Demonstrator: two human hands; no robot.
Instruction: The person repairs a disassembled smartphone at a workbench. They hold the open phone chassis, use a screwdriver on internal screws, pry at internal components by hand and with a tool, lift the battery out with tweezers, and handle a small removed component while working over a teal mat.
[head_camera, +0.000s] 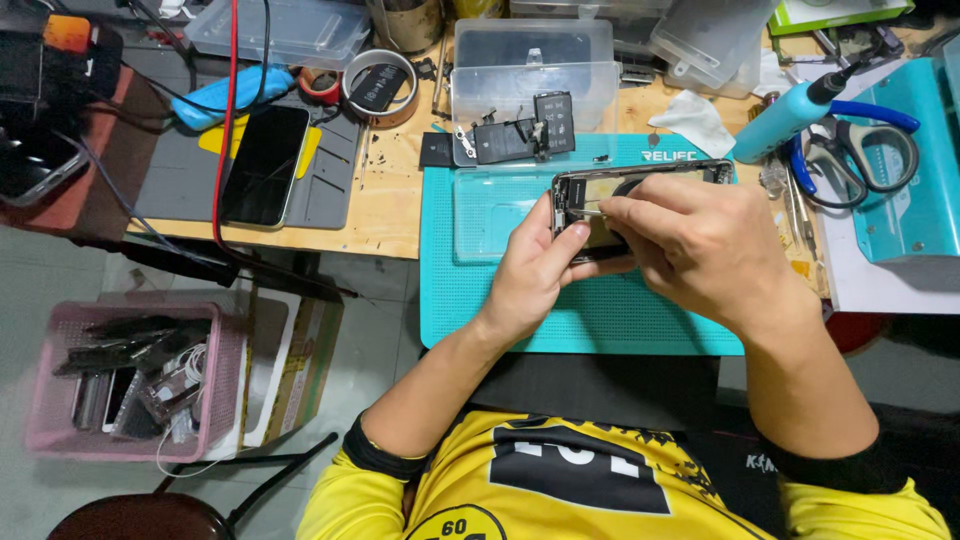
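An opened phone frame (640, 178) lies on a teal work mat (470, 300) at the table's front edge. My left hand (535, 270) grips the frame's near left side, thumb resting on its edge. My right hand (700, 245) covers the frame's right half and pinches a thin metal tool (588, 211) whose tip points into the frame. A clear plastic tray (495, 215) sits on the mat just left of the frame.
Behind the mat stand clear plastic boxes (530, 70) holding dark phone parts (520, 135). A black phone (265, 165) rests on a grey mat at left, crossed by a red cable. Blue scissors (865, 150) and a blue bottle (790, 115) lie at right. A pink basket (135, 380) sits on the floor.
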